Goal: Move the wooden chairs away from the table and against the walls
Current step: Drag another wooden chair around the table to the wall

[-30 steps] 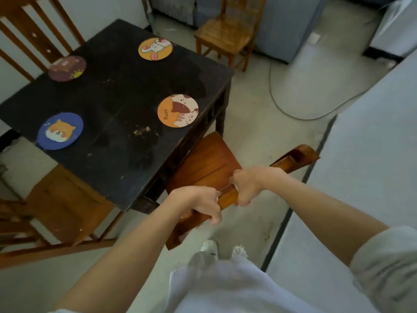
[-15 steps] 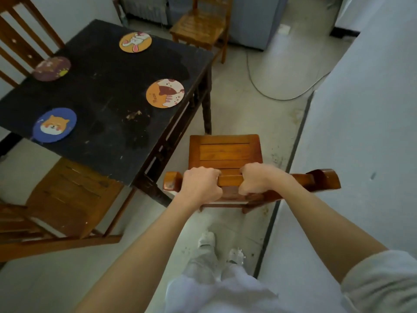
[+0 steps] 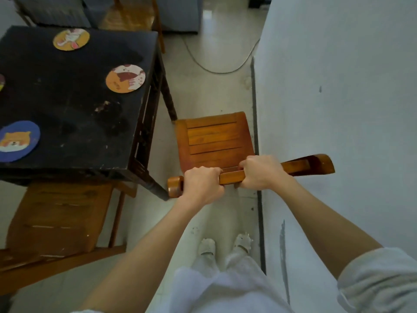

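Both the left hand (image 3: 202, 185) and the right hand (image 3: 261, 171) were clenched around the top rail of the wooden chair (image 3: 214, 141). The chair stood between the black table (image 3: 74, 105) and the wall (image 3: 338, 109), its seat just beside the wall.

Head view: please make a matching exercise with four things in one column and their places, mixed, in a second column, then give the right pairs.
Things:
1. held chair
2. fox coaster
3. cable
4. second chair

Places:
A. on the floor, beyond the held chair
B. partly under the table's near edge
C. between the table and the wall, top rail gripped by the left hand and the right hand
D. on the tabletop, near its left edge

Pairs: 1-C, 2-D, 3-A, 4-B
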